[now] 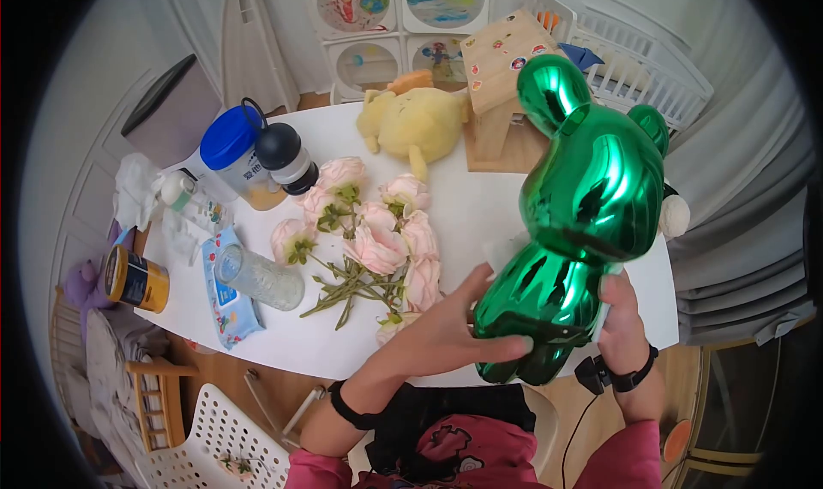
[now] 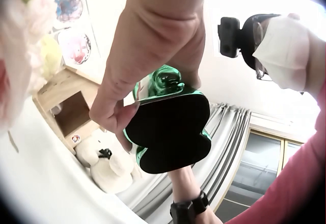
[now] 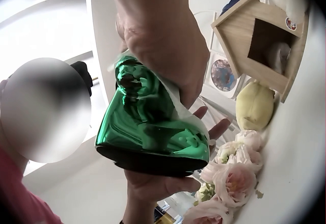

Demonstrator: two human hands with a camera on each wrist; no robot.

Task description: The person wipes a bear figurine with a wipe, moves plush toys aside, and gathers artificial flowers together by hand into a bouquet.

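Note:
A shiny green bear figurine [image 1: 591, 180] is tilted above the near right part of the white table [image 1: 480, 223]. My left hand [image 1: 446, 335] grips its lower body, thumb across the front of the legs. On the other side my right hand [image 1: 626, 326] holds the figurine's lower body, with a thin white wipe [image 3: 181, 104] between palm and green surface. From below, the left wrist view shows the figurine's flat black base [image 2: 168, 132]. Pale pink artificial roses [image 1: 377, 240] lie left of the figurine, near my left hand.
A glass vase [image 1: 261, 279] lies beside a blue wipes pack [image 1: 227, 296]. Behind stand a blue-lidded canister [image 1: 231, 150] and black-topped bottle [image 1: 283, 159]. A yellow plush toy [image 1: 416, 125] and wooden house [image 1: 501, 103] occupy the back. An orange tub [image 1: 137, 279] stands at the left edge.

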